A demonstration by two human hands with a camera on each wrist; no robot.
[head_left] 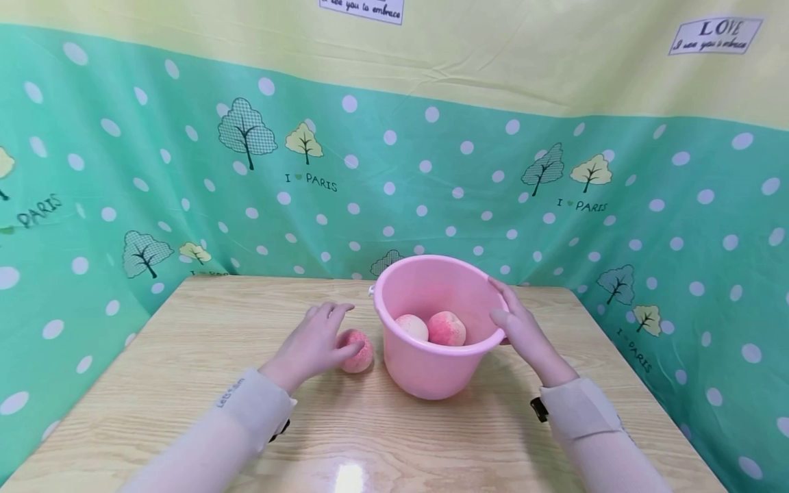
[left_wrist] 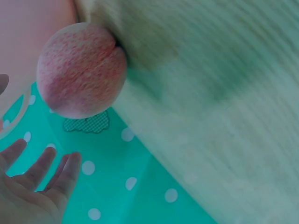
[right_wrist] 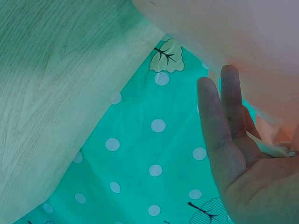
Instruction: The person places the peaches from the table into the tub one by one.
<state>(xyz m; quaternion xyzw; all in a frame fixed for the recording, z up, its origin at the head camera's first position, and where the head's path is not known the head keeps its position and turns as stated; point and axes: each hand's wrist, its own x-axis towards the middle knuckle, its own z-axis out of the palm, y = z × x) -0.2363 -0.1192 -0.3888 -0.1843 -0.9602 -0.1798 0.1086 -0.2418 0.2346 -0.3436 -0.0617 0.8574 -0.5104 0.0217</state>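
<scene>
A pink plastic bucket (head_left: 431, 373) stands tilted on the table, its mouth leaning toward me. Inside it lie a pale peach (head_left: 411, 328) and a redder peach (head_left: 446, 329). My right hand (head_left: 524, 332) grips the bucket's rim on the right, thumb over the edge and fingers along the outer wall. In the right wrist view, those fingers (right_wrist: 214, 116) extend beside the bucket's side. Left of the bucket, one more peach (head_left: 355, 351) sits on the table. My left hand (head_left: 311, 348) hovers by that peach with fingers spread; the left wrist view shows the fingertips apart from the peach (left_wrist: 81, 70).
The light wood table (head_left: 246, 322) extends around the bucket. A green and yellow curtain (head_left: 394, 157) with dots and trees hangs along its back and sides. A small white handle joint (head_left: 372, 291) shows on the bucket's left rim.
</scene>
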